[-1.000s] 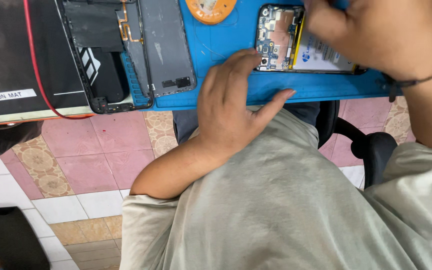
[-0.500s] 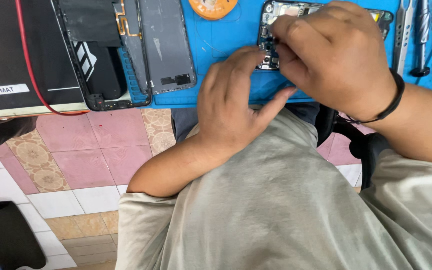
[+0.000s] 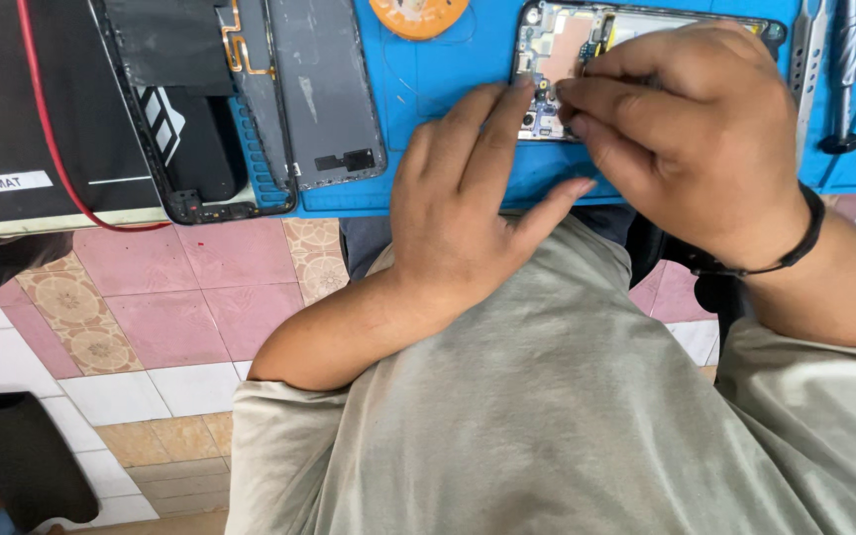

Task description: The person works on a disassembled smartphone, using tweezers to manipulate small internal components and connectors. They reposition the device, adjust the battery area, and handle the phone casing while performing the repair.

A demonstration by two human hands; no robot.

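Observation:
An opened phone (image 3: 554,45) with its circuit board bared lies on a blue work mat (image 3: 448,109) at the top of the view. My left hand (image 3: 463,208) rests flat on the mat's near edge, fingers apart, with the fingertips against the phone's left side. My right hand (image 3: 695,139), a black band on its wrist, covers most of the phone. Its thumb and fingertips are bunched together on the board. Whether they pinch a small part is hidden.
A grey back cover (image 3: 324,89) and a black phone frame (image 3: 185,139) lie left on the mat. An orange round object (image 3: 418,12) sits at the top. Hand tools (image 3: 849,69) lie at the right edge. A red wire (image 3: 61,168) crosses a black mat (image 3: 12,99). Pink tiled floor (image 3: 151,307) is below.
My right hand has drawn back toward the phone's left end, with its fingertips now on the board. The left hand has stayed put. The view has shifted slightly.

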